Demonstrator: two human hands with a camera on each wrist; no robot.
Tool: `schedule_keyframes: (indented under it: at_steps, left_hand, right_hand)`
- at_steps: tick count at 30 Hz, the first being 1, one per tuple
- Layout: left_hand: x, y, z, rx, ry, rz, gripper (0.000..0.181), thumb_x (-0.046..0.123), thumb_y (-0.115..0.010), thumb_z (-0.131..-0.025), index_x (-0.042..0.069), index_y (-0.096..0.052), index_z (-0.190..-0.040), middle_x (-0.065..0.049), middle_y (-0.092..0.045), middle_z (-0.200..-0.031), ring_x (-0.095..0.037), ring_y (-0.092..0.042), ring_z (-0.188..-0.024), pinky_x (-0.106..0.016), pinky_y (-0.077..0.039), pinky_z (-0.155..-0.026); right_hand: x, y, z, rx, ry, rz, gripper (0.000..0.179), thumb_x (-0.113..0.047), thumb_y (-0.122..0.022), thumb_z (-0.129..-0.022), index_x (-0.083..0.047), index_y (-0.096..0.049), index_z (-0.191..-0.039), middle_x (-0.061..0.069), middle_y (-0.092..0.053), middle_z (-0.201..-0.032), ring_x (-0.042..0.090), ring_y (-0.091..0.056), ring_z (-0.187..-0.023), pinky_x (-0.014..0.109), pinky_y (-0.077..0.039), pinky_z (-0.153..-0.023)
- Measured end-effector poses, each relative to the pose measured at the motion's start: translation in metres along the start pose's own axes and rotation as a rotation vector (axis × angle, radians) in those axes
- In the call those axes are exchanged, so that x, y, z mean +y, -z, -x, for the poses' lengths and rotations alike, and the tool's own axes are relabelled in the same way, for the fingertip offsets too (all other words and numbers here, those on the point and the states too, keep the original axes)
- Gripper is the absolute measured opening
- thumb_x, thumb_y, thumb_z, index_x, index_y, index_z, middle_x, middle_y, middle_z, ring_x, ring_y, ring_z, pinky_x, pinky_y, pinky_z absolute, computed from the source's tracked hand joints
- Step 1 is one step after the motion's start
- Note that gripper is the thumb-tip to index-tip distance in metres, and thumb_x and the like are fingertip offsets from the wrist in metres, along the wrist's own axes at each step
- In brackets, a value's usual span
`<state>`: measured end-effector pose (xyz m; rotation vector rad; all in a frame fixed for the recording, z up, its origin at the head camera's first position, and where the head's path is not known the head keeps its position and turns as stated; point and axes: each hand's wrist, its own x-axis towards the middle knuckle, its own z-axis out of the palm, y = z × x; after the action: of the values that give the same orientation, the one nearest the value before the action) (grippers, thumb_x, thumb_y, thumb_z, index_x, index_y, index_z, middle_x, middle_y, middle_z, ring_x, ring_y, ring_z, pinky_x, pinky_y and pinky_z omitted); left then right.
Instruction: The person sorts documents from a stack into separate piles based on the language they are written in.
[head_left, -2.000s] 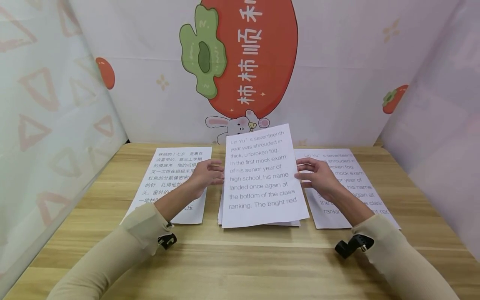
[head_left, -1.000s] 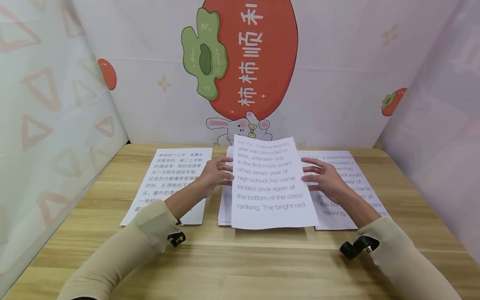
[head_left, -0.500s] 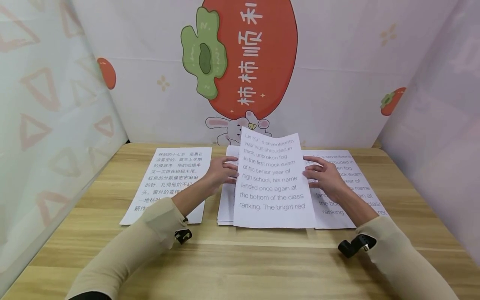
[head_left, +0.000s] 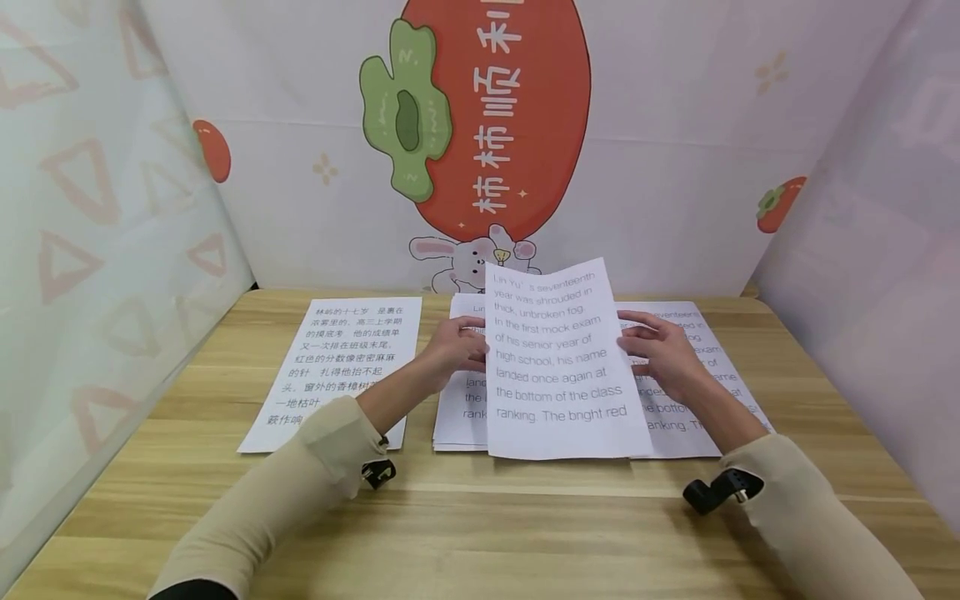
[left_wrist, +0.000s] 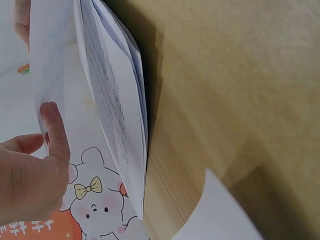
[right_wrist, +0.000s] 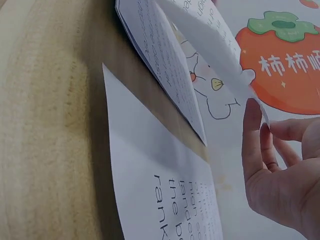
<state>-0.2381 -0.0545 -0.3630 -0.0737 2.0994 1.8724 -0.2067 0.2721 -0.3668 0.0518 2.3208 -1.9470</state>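
A printed sheet of paper (head_left: 555, 358) with English text is held up by both hands, tilted and slightly bowed. My left hand (head_left: 453, 350) pinches its left edge between thumb and fingers, as the left wrist view shows. On the opposite edge, my right hand (head_left: 663, 358) pinches the paper; the right wrist view shows thumb and fingertips meeting on it. Below and behind the sheet lies a paper stack (head_left: 459, 429), partly covered by it. The right-hand page (head_left: 701, 400), also in English, is partly hidden by the sheet and my right hand.
On the left lies a page with Chinese text (head_left: 345, 358), partly under my left forearm. All the papers rest on a wooden table (head_left: 510, 533). A printed cloth backdrop (head_left: 660, 167) with a persimmon and a rabbit rises behind, and cloth walls stand on both sides.
Both hands have carried the sheet to the right, off the middle of the stack and partly over the right-hand page. More of the stack's left side shows now.
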Motion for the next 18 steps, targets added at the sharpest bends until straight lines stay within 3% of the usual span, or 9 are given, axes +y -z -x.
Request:
schedule_keyframes:
  at_steps: [10,18]
  left_hand:
    - [-0.001,-0.009,-0.004,-0.058,-0.028,0.034,0.055,-0.013,-0.060,-0.091,-0.003,-0.052,-0.144,-0.015,-0.070,-0.098,-0.020,-0.067,-0.072,-0.030,-0.064,-0.065]
    - [-0.003,-0.016,-0.008,-0.072,-0.032,0.030,0.054,-0.010,-0.061,-0.091,0.000,-0.053,-0.144,-0.015,-0.072,-0.097,-0.021,-0.069,-0.073,-0.031,-0.065,-0.068]
  right_hand:
    - [0.004,0.018,0.001,0.011,0.015,0.045,0.059,-0.011,-0.062,-0.104,-0.003,-0.040,-0.157,-0.003,-0.061,-0.106,0.010,-0.067,-0.086,0.025,-0.061,-0.070]
    - [0.008,0.030,0.002,0.025,0.017,0.092,0.059,-0.015,-0.068,-0.101,-0.002,-0.045,-0.154,-0.004,-0.063,-0.105,0.009,-0.068,-0.086,0.025,-0.062,-0.072]
